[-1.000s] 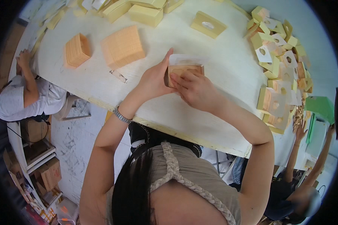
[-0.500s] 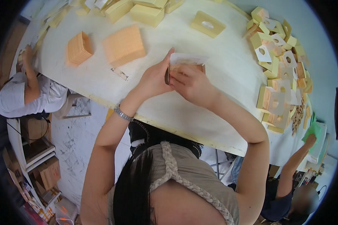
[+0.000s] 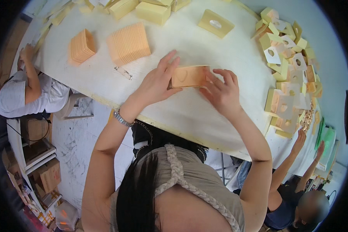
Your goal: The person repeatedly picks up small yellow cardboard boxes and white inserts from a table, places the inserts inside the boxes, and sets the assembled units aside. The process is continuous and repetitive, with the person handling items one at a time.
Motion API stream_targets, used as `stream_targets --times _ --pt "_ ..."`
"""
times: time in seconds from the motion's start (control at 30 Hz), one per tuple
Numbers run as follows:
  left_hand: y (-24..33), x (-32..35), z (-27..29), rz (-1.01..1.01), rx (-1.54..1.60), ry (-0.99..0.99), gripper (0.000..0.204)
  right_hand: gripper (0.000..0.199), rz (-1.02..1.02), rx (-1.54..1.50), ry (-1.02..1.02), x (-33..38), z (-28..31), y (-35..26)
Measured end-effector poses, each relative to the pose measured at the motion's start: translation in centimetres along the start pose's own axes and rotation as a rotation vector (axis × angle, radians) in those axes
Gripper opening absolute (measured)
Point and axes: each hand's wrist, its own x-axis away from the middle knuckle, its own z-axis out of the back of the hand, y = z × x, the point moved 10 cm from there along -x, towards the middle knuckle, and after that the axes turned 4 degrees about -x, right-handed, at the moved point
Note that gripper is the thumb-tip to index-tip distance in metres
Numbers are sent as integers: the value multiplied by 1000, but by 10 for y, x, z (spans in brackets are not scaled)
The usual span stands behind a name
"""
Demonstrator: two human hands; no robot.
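Observation:
A small open box with a peach-coloured lining or tray inside (image 3: 187,77) is between my two hands, above the white table. A rounded recess or mark shows in its peach surface. My left hand (image 3: 152,84) holds the box's left end, fingers stretched along the far side and thumb at the near edge. At the right end, my right hand (image 3: 223,92) grips the rim with its fingertips, its other fingers loosely spread. Beyond my left hand stand a wide stack of peach trays (image 3: 128,43) and a smaller stack of peach trays (image 3: 82,47).
A single yellow box with an oval window (image 3: 215,24) lies at the far side of the table (image 3: 174,116). Several yellow boxes (image 3: 152,13) line the back, and a pile of windowed boxes (image 3: 284,104) fills the right. Co-workers sit left (image 3: 34,92) and right (image 3: 286,201).
My right hand has drawn back to the box's right end, and the box has tilted so its peach inside shows. The pale flap no longer shows. The right co-worker's hands have moved to the pile.

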Motion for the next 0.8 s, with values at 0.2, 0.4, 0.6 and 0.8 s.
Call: stream_targets --times 0.2,0.4,0.6,0.8 --pt "0 10 3 -7 -64 64 40 19 -123 -289 -3 10 -18 20" --pt "14 7 17 -160 -268 122 30 15 -72 -224 -57 -3 -20 12" --pt "50 -6 19 -322 -515 94 11 12 -52 -124 -71 -5 -27 7" --pt "42 -9 10 -373 -476 -42 14 12 -145 -167 -136 -10 -27 8"
